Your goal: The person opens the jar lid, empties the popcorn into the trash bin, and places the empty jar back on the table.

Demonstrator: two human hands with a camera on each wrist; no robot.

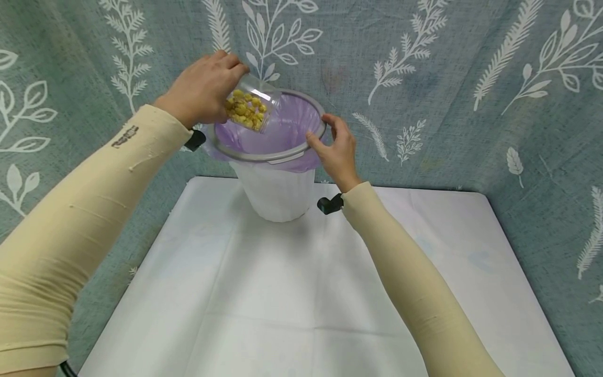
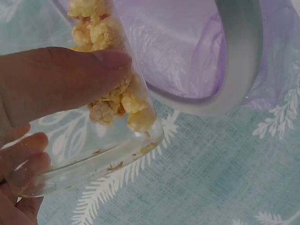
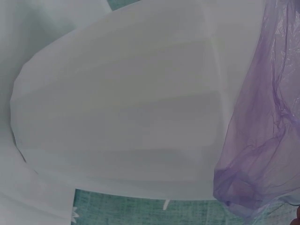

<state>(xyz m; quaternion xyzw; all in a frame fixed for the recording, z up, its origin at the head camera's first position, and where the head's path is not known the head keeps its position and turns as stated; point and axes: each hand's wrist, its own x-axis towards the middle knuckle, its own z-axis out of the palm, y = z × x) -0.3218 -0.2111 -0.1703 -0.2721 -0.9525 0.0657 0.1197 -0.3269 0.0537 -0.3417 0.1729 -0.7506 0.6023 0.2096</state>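
Note:
My left hand (image 1: 202,86) grips a clear glass (image 2: 89,166) of yellow popcorn (image 1: 246,109), tipped on its side over the mouth of a white trash can (image 1: 278,191). The popcorn lies along the glass's lower wall, and a few crumbs stick near its base in the left wrist view. A purple bag (image 1: 294,115) lines the can, its edge folded out under a grey rim ring (image 1: 264,156). With thumb and fingers, my right hand (image 1: 340,157) pinches the right side of that rim. Only a fingertip of it shows in the right wrist view.
The can stands near the far edge of a table with a white cover (image 1: 264,293). A green-grey curtain (image 1: 424,152) with white leaf patterns hangs close behind the can and along both sides.

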